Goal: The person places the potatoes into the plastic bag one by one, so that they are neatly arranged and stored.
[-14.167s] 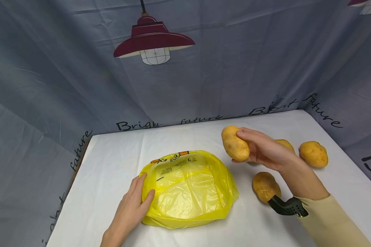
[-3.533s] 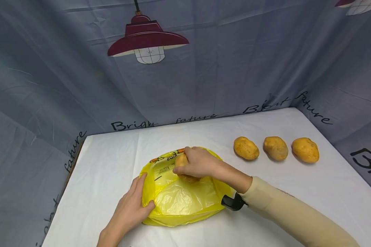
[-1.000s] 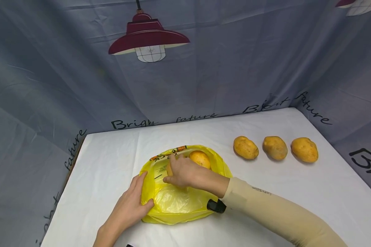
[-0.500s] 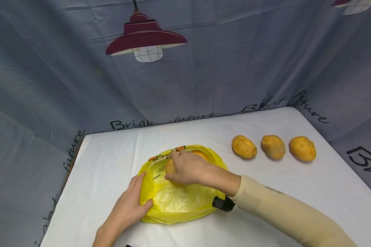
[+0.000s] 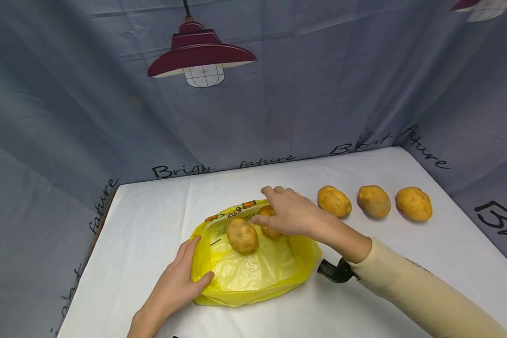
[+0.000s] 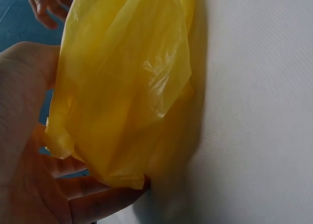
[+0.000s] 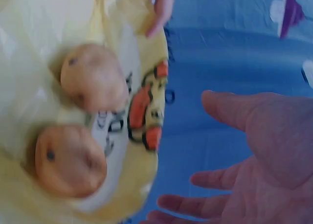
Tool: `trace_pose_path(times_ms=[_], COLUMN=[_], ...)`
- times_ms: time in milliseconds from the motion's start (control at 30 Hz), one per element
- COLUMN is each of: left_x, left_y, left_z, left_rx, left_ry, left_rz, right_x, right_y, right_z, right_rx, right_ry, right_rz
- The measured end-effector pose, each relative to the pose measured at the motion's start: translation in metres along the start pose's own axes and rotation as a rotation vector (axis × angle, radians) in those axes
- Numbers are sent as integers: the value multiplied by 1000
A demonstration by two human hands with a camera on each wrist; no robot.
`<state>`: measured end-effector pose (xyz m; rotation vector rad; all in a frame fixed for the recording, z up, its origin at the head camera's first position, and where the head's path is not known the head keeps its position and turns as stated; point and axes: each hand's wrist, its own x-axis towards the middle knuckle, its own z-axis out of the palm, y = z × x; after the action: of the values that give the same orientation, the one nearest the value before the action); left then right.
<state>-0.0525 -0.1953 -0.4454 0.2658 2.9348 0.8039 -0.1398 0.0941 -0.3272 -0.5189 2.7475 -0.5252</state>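
Observation:
A yellow plastic bag (image 5: 253, 274) lies on the white-covered table with its mouth spread wide. Inside it rest two potatoes: one (image 5: 242, 236) near the middle, the other (image 5: 268, 229) at the back, partly covered by my right hand (image 5: 293, 211). That hand is above the bag's back right rim with its fingers extended; in the right wrist view its palm (image 7: 274, 155) holds nothing. My left hand (image 5: 175, 279) holds the bag's left side, and the left wrist view has the thumb and fingers on either side of the yellow film (image 6: 122, 87).
Right of the bag, a row of three potatoes lies on the table: one close by (image 5: 334, 201), a middle one (image 5: 373, 201) and a far one (image 5: 414, 204). A black camera mount (image 5: 335, 271) juts from the right wrist. Grey curtains (image 5: 304, 94) border the table.
My right hand carried a potato into the bag, let it go and drew back up and right. Two potatoes now lie in the bag. My left hand stays on the bag's left side.

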Motion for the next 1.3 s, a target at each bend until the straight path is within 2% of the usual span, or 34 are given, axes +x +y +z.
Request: trace_pose_path(times_ms=[167, 333, 600, 767, 1000, 1300], left_x=[-1, -3, -2, -3, -4, -4], left_y=[0, 2, 3, 3, 5, 4], left_z=[0, -2, -2, -3, -5, -4], left_rx=[9, 16, 55, 64, 68, 73], left_ry=[6, -5, 40, 49, 35, 47], left_rz=[0, -20, 25, 35, 19, 25], right_x=[-6, -10, -16, -28, -50, -77], right_y=[28, 53, 98, 131, 185, 242], right_z=[-16, -23, -30, -41, -53, -56], right_rx=[21, 36, 72, 63, 49, -22], right_ry=[55, 75, 113, 123, 135, 176], right_rz=[26, 80, 174, 250, 362, 453])
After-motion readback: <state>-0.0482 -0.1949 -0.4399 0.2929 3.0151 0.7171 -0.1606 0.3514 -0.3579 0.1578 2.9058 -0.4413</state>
